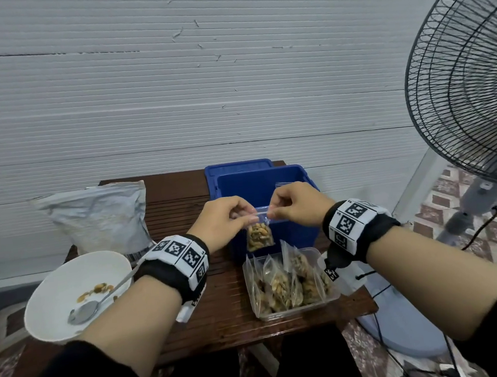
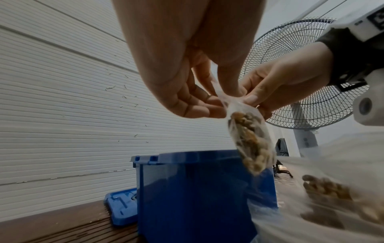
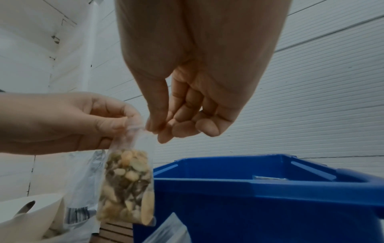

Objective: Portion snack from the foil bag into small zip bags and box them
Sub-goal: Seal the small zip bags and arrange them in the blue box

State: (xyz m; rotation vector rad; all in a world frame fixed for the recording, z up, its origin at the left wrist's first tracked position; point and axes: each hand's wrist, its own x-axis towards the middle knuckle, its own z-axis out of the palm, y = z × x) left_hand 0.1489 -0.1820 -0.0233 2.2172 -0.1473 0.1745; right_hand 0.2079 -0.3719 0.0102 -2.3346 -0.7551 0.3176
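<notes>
A small clear zip bag (image 1: 259,235) (image 2: 249,139) (image 3: 127,185) half full of mixed nuts hangs in the air in front of the blue box (image 1: 259,187) (image 2: 197,194) (image 3: 259,197). My left hand (image 1: 229,220) (image 2: 199,92) pinches the left end of its top strip. My right hand (image 1: 294,205) (image 3: 166,128) pinches the right end. Just below, a clear plastic tray (image 1: 335,296) holds several filled zip bags (image 1: 285,284). The crumpled foil bag (image 1: 99,219) (image 3: 83,180) stands at the table's back left.
A white bowl (image 1: 51,289) with a metal spoon (image 1: 84,312) and a few nut pieces sits at the front left. The blue lid (image 1: 238,168) (image 2: 120,207) lies behind the box. A standing fan (image 1: 469,78) (image 2: 301,74) is close on the right of the small wooden table (image 1: 222,320).
</notes>
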